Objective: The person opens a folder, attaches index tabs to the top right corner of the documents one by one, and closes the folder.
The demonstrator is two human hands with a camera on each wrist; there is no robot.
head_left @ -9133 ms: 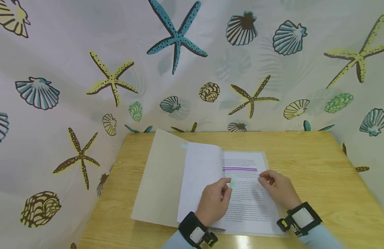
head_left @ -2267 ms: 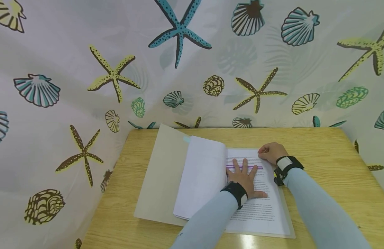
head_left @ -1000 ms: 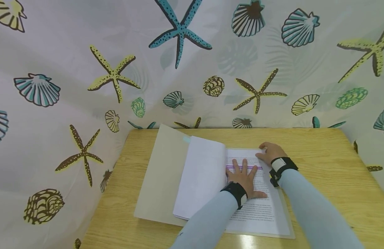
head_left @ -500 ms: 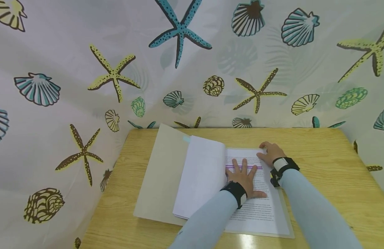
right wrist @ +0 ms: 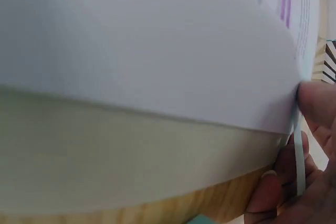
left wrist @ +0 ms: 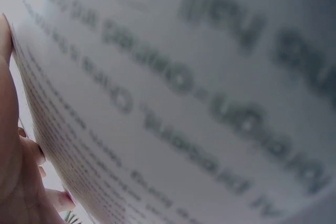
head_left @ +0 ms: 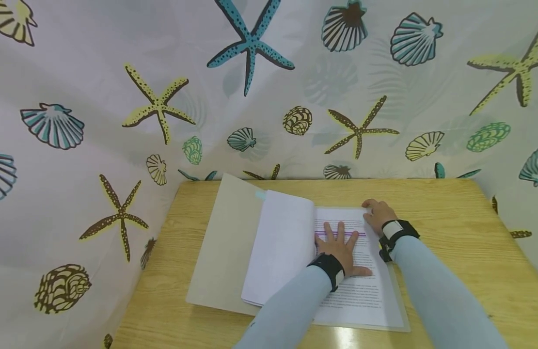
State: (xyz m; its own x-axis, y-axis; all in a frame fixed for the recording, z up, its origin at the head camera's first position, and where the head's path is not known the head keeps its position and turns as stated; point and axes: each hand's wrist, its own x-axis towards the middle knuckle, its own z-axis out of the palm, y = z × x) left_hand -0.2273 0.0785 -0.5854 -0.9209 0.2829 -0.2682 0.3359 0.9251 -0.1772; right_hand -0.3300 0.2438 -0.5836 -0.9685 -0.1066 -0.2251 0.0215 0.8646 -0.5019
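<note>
A booklet lies spread on the table, its beige cover (head_left: 221,242) and blank white turned pages (head_left: 278,242) to the left. On the right is a printed page (head_left: 356,298) with purple highlighter lines (head_left: 361,234) near its top. My left hand (head_left: 339,252) rests flat on this page, fingers spread. At the page's upper right edge is my right hand (head_left: 379,215). In the right wrist view, its thumb (right wrist: 317,100) presses a pale blue sticky tab (right wrist: 300,169) at the paper's edge, with the curled fingers (right wrist: 268,192) behind. The head view hides that tab.
Another pale blue tab (head_left: 260,194) shows at the top of the turned pages. The wooden table (head_left: 452,232) extends around the booklet. A curtain (head_left: 269,140) printed with shells and starfish hangs behind the table and at both sides.
Earlier, my left hand held a pale blue tab over the page; later it lies flat there. My right hand has moved up the page's edge, and its thumb has just shifted slightly right.
</note>
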